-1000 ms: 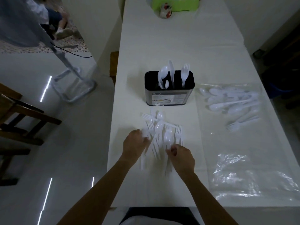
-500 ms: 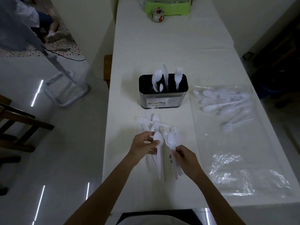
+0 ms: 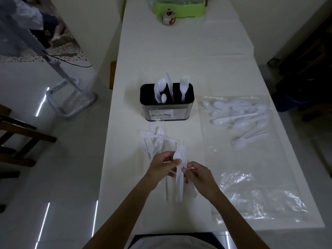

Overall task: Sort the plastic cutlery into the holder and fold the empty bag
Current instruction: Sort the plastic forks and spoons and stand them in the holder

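1. A long table point(image 3: 179, 56) under a white cloth runs away from the person. A glossy pale floor point(image 3: 62, 177) with streaks of reflected light lies along the table's left edge.
2. The holder point(image 3: 167, 112) stands mid-table, nearer the left edge, with a few white pieces upright in it.
3. A pile point(image 3: 154, 142) of loose forks and spoons lies between the holder and the near edge.
4. The left hand point(image 3: 161, 168) and right hand point(image 3: 201, 177) meet over the near end of the pile. Both pinch one bunch of spoons point(image 3: 179, 155), the left by the necks and the right on the handles, with the bowls pointing toward the holder.
5. The clear bag point(image 3: 251, 177) lies flat along the right edge and reaches the near right corner. Cutlery point(image 3: 239, 115) sits in its far end, and its near end is crumpled.
6. At the far end stand a green tub point(image 3: 179, 6) and, just before it, a small jar point(image 3: 168, 17).
7. Left of the table are a dark wooden chair point(image 3: 21, 133) and a metal stand point(image 3: 71, 105). A seated person's legs point(image 3: 52, 26) show at the far left.
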Action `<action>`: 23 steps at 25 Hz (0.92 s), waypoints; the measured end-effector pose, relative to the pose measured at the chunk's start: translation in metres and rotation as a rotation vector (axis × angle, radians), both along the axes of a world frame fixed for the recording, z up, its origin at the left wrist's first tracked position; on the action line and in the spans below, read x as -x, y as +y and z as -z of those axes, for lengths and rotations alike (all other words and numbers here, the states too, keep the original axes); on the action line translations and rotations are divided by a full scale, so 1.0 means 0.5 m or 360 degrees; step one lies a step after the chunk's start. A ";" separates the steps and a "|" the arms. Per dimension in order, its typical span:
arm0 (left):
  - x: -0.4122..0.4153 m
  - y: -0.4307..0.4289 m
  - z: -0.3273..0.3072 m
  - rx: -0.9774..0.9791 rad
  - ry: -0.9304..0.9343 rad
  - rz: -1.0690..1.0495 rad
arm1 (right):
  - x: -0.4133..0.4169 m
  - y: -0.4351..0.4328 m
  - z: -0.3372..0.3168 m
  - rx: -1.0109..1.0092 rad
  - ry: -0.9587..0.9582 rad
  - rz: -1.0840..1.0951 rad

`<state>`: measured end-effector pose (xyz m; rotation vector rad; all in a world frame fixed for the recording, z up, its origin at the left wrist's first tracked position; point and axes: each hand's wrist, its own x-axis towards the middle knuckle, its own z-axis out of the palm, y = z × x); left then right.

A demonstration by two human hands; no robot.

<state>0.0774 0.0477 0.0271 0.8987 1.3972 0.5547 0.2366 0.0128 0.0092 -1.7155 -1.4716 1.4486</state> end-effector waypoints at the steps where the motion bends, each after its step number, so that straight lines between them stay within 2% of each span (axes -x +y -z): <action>1: -0.006 -0.002 0.001 -0.0016 0.0011 0.0000 | -0.002 0.002 0.000 -0.0017 -0.0002 -0.0020; 4: -0.022 -0.005 0.006 -0.0052 0.0031 -0.0053 | -0.014 0.005 0.001 0.0011 0.0063 -0.0048; 7: -0.036 -0.009 0.016 -0.0052 0.0031 -0.0236 | -0.018 -0.001 -0.004 0.0242 0.0287 -0.0060; 9: -0.045 -0.010 0.026 -0.0132 0.0256 -0.0298 | -0.015 -0.008 -0.016 0.0485 0.0557 -0.0024; 11: -0.045 -0.006 0.033 -0.0230 0.0462 -0.0202 | -0.011 -0.012 -0.022 0.0587 0.0669 -0.0002; 14: -0.016 0.015 0.038 -0.0442 0.0614 -0.0017 | -0.012 -0.014 -0.014 0.0600 0.0616 0.0025; 17: 0.042 0.054 0.053 -0.0663 0.0964 -0.0126 | -0.024 -0.013 -0.006 0.0622 0.0528 0.0114; 20: 0.080 0.089 0.068 -0.0596 0.1327 0.0174 | -0.040 -0.014 0.003 0.0594 0.0487 0.0211; 23: 0.077 0.104 0.074 -0.0622 0.1420 0.0329 | -0.050 -0.011 0.009 0.0566 0.0459 0.0234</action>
